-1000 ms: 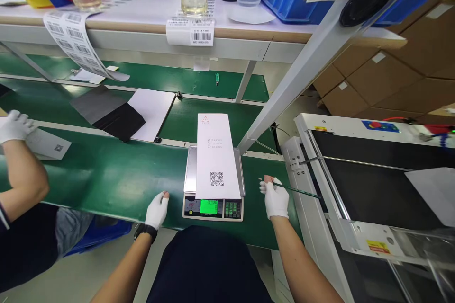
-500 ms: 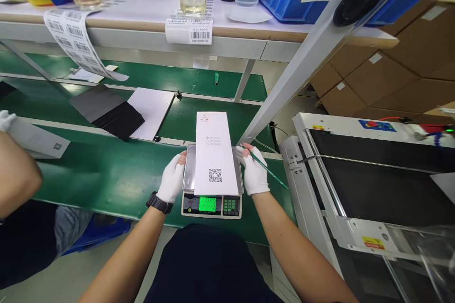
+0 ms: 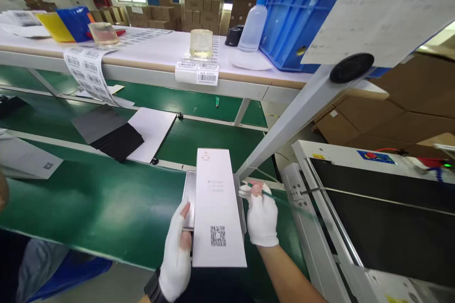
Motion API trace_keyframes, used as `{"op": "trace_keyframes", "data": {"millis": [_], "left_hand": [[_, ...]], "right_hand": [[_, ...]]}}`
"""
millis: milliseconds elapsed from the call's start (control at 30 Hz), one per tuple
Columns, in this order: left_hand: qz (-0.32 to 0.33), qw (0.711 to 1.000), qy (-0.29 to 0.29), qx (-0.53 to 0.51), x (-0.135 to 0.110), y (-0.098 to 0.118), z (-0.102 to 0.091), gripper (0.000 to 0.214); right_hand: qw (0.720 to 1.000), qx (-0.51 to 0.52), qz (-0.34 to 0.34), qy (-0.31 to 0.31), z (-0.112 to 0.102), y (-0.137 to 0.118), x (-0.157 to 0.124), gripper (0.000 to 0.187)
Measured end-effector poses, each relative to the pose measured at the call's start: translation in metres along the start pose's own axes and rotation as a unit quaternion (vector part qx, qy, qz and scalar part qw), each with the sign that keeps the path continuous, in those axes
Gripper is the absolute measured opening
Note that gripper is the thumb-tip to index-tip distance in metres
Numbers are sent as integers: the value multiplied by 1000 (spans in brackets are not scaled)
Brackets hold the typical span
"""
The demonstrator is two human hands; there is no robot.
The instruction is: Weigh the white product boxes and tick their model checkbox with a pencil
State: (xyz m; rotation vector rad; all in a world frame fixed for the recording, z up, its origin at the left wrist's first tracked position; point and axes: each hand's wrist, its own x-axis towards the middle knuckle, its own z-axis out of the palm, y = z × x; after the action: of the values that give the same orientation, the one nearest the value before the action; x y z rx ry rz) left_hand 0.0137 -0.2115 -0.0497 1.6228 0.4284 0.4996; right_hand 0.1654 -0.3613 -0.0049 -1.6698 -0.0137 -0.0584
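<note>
A long white box with a QR code lies over the metal pan of a scale, whose display is hidden. My left hand, in a white glove, grips the box's left edge near its near end. My right hand, gloved too, touches the box's right edge while its fingers hold a thin green pen pointing right.
A green conveyor belt runs left, with another white box, black sheets and white paper beyond. A machine with a dark belt stands right. A slanted grey post rises by the scale. Another person's arm shows at far left.
My hands closed in on the box from the belt and now hold its sides. The view tilted up and nearer, hiding the scale's green display. The neighbour's arm drew out left.
</note>
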Motion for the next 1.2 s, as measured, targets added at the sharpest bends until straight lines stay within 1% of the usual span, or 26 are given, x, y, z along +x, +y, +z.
{"op": "trace_keyframes", "data": {"millis": [33,67,100,133,167,200,233,300,333,433,533,700,833,1033,1200], "left_hand": [[97,993,-8,63,-2,-3,-4,62],[195,973,-28,119,-4,-7,-6,61],[276,946,-49,162,-5,-10,-6,60],[330,922,-61,194,-5,-13,-4,56],[356,908,-60,214,-6,-16,0,51],[360,904,-47,225,-7,-19,4,47],[352,907,-32,228,-8,-22,9,43],[323,920,3,224,-11,-29,16,39],[312,922,11,228,-12,-33,18,38],[289,924,24,250,-18,-42,17,36],[294,919,20,264,-20,-48,14,35],[300,911,41,279,-20,-50,19,38],[291,905,56,304,-21,-47,24,42],[318,905,56,278,-18,-46,26,27],[300,909,74,281,-20,-43,31,30]], "right_hand": [[999,-19,-33,-12,2,-5,14,40],[997,-40,-61,-38,5,-11,28,40],[992,-61,-85,-76,9,-17,42,37],[985,-79,-103,-114,15,-21,54,35],[978,-96,-113,-147,21,-25,65,32],[972,-112,-117,-170,27,-28,75,31],[968,-130,-120,-181,33,-29,82,31],[961,-164,-122,-188,42,-30,94,33],[957,-180,-125,-190,46,-29,98,34],[942,-233,-145,-191,51,-27,105,33],[937,-249,-150,-195,52,-26,108,32],[937,-262,-139,-183,53,-27,109,31],[947,-238,-114,-185,53,-26,109,32],[948,-248,-97,-175,52,-26,108,34],[960,-208,-81,-171,53,-22,108,31]]}}
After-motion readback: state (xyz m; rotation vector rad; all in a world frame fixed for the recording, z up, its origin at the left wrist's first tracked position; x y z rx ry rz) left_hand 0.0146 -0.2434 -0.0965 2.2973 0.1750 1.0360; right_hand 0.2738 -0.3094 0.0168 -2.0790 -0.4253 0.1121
